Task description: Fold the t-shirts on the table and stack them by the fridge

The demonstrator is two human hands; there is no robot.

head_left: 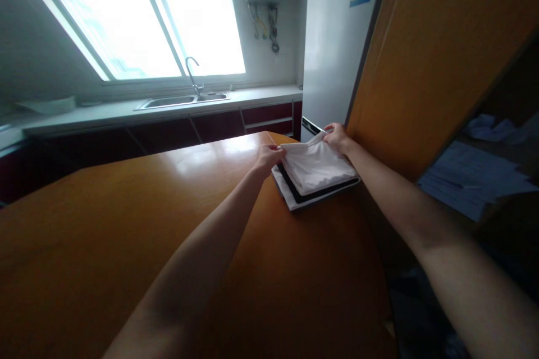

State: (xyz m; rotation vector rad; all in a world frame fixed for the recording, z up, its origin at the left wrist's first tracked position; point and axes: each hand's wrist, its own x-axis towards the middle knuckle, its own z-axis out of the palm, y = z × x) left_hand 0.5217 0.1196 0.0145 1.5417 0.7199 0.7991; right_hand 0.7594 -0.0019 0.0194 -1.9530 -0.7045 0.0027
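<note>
A folded white garment (319, 165), its exact kind unclear, lies on top of a small stack at the far right end of the table. Under it show a black folded cloth (300, 195) and a pale one (286, 193) at the bottom. My left hand (269, 158) pinches the garment's far left corner between thumb and fingers. At the far right corner, my right hand (336, 137) grips the same garment's edge. Between the hands that far edge sags slightly and looks lifted.
The brown wooden table (168, 224) has a rounded edge at right. Beyond it stand a counter with a sink (168, 102) and faucet (192, 76). A fridge (332, 39) and a wooden panel (421, 56) rise close by the right hand. Papers (471, 179) lie at far right.
</note>
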